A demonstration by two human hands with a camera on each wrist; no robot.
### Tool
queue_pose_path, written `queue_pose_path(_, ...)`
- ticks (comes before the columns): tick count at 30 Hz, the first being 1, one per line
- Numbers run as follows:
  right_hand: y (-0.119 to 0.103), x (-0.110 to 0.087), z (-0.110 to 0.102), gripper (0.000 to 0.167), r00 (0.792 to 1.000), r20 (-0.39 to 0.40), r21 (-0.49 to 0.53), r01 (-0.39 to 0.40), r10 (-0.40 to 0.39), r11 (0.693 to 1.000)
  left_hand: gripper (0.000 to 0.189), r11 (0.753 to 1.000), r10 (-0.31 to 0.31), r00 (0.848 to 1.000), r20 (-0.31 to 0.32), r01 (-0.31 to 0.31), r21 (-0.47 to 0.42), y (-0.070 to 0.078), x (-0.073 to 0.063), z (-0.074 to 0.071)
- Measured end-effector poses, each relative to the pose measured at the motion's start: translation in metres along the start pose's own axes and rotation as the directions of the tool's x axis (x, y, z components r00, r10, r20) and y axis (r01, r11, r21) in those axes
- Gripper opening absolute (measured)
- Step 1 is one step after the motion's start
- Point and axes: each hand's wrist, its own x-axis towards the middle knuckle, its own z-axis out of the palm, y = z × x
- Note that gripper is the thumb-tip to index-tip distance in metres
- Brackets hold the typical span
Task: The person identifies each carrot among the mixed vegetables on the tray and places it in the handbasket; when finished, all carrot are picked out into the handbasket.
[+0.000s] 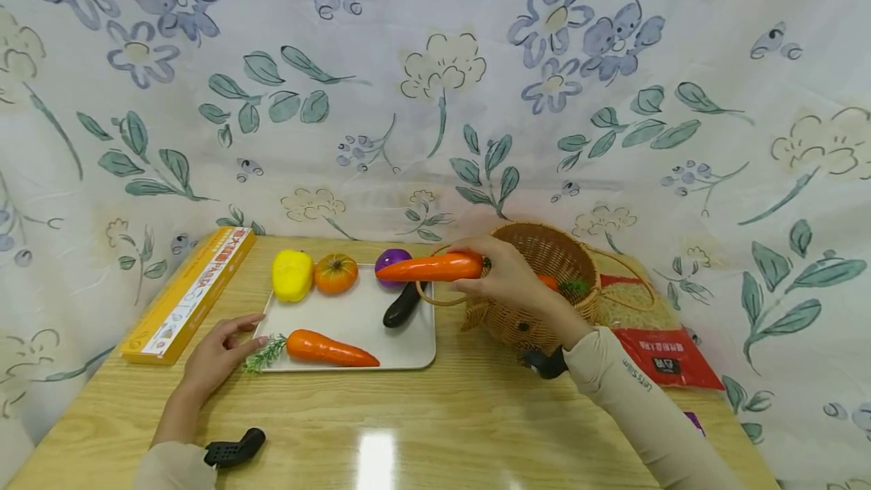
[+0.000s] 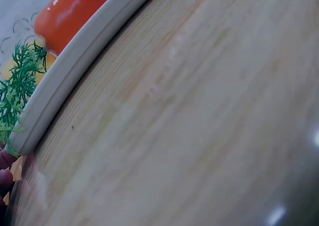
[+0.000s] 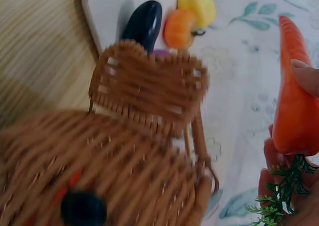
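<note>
My right hand [image 1: 500, 271] grips an orange carrot [image 1: 435, 267] by its thick end, in the air beside the wicker basket [image 1: 537, 240]. The carrot's tip points left over the tray. In the right wrist view its green leaves [image 3: 281, 186] hang below the fingers. At the left edge of the white tray [image 1: 340, 316] lies my left hand [image 1: 214, 354], loosely bent, fingertips at the rim by a second carrot's leaves. That carrot [image 1: 327, 348] lies along the tray's front. Also on the tray are a yellow pepper [image 1: 292, 275], a small pumpkin [image 1: 336, 274], a purple round vegetable [image 1: 392, 263] and an eggplant [image 1: 404, 305].
Inside the basket, orange and green leaves [image 1: 574, 288] show. Its loop handles stick out at both sides. A yellow pasta box [image 1: 190, 293] lies at the left, and a red food bag [image 1: 663, 346] behind the basket's right. Floral cloth [image 1: 435, 97] hangs behind the table.
</note>
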Motion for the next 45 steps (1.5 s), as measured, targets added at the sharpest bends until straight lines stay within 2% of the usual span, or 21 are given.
queue_pose_path(8, 0.021, -0.015, -0.034, 0.05, 0.997, 0.006, -0.013, -0.083, 0.083, 0.996, 0.053, 1.0, 0.018, 0.999, 0.04, -0.018, -0.02, 0.001, 0.008, 0.005)
queue_pose_path(14, 0.038, -0.019, -0.053, 0.052, 0.992, 0.003, -0.037, -0.125, 0.125, 0.991, 0.055, 1.0, -0.008, 0.998, 0.06, 0.01, -0.025, -0.001, 0.006, 0.005)
queue_pose_path(20, 0.051, -0.025, -0.064, 0.05, 0.979, 0.02, 0.001, -0.205, 0.205, 0.979, 0.057, 1.0, -0.014, 0.998, 0.061, 0.015, -0.021, -0.004, 0.004, 0.004)
queue_pose_path(29, 0.066, -0.028, -0.08, 0.05, 0.967, 0.03, -0.029, -0.251, 0.252, 0.968, 0.055, 1.0, -0.004, 0.999, 0.049, 0.004, -0.001, -0.004, 0.001, 0.002)
queue_pose_path(38, 0.087, -0.028, -0.105, 0.046, 0.967, 0.075, -0.098, -0.235, 0.243, 0.967, 0.055, 1.0, 0.011, 0.999, 0.041, -0.011, 0.004, -0.005, 0.002, 0.005)
queue_pose_path(45, 0.099, -0.021, -0.115, 0.041, 0.943, 0.151, -0.108, -0.281, 0.295, 0.954, 0.056, 1.0, -0.003, 0.999, 0.053, 0.002, 0.013, -0.007, 0.003, 0.005)
